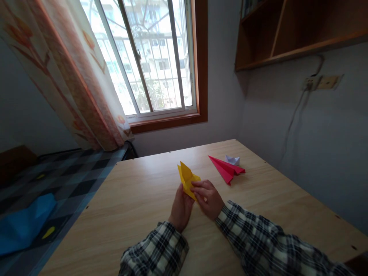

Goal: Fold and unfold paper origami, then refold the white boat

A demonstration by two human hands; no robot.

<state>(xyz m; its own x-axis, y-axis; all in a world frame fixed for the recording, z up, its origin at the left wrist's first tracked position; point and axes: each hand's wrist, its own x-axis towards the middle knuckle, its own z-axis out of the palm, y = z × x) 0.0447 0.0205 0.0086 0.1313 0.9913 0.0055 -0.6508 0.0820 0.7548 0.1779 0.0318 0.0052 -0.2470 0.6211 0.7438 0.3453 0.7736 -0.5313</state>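
Note:
A folded piece of yellow paper [186, 177] is held up over the middle of the table, its pointed flaps standing upward and away from me. My left hand [181, 209] grips it from below and the left side, partly hidden behind the paper. On its right side, the fingers of my right hand [208, 197] press against the lower folds. Beyond my right hand, a red paper plane [227, 168] lies on the table, its nose toward the far left. Just behind the plane sits a small white paper boat [232, 160].
The light wooden table [138, 203] stands before a window. Left of it is a surface with a dark checked cover [83, 184], where a blue folded sheet [27, 224] lies. A curtain [69, 73] hangs at left. A wooden shelf [258, 61] and a plugged-in cord [293, 119] are at right.

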